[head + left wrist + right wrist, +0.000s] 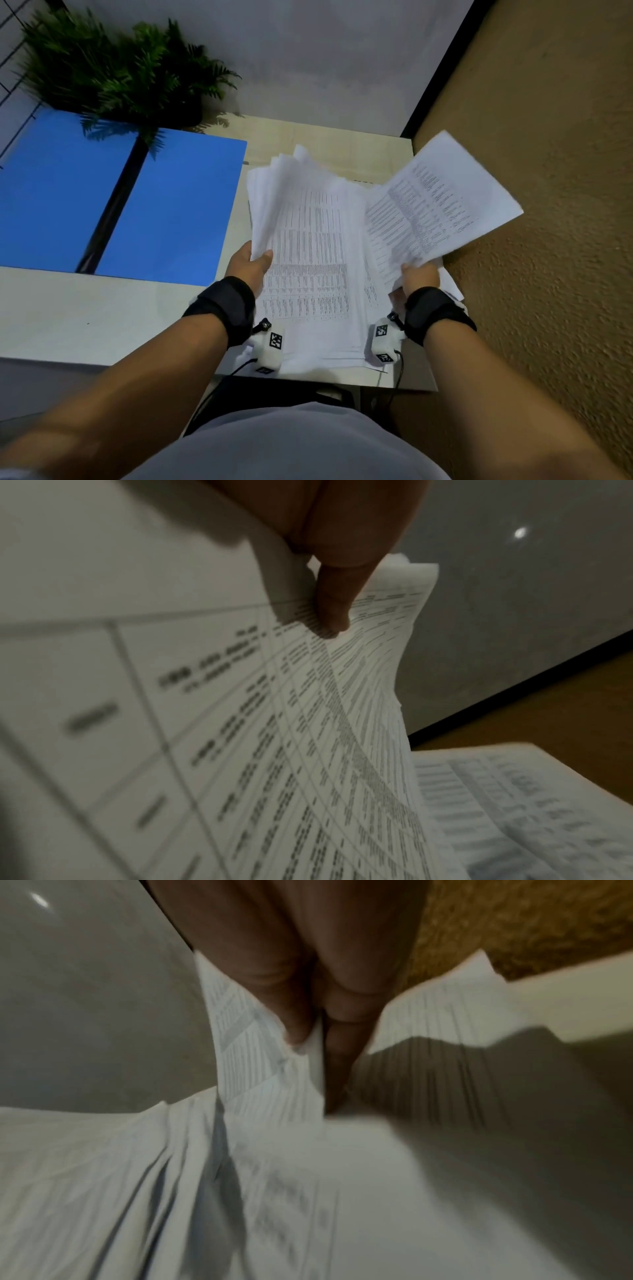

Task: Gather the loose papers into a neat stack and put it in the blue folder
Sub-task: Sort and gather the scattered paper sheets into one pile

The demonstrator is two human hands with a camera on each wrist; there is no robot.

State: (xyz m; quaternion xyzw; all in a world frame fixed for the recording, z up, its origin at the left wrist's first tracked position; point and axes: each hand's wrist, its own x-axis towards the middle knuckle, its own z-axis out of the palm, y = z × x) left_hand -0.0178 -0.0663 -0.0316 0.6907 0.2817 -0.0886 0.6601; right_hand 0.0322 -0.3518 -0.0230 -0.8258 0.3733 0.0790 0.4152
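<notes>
Printed papers (308, 246) heaped on the right part of the table (85, 315), long axis running away from the body, far ends lifted and fanned toward the wall. Left hand (249, 265) pinching the left edge of a raised bunch, thumb on top of the print, other fingers hidden beneath. Right hand (419, 279) gripping a separate sheaf (442, 205) by its near corner, that sheaf angled up and rightward, its far end hanging out past the table edge over the brown floor (548, 240). More sheets lying flat under both wrists, near edges uneven and overhanging the table front.

Blue folder (113, 202) lying open and flat to the left of the heap, dark spine running diagonally from near to far, just beside the papers with only a narrow strip of table between. Far left corner of the folder covered by the fronds of a potted plant (113, 72).

Left wrist view: thumb (334, 599) pressed onto a curling printed page, text blurred. Right wrist view: fingers (291, 988) clamped on paper, heavily smeared by motion, print unreadable.
</notes>
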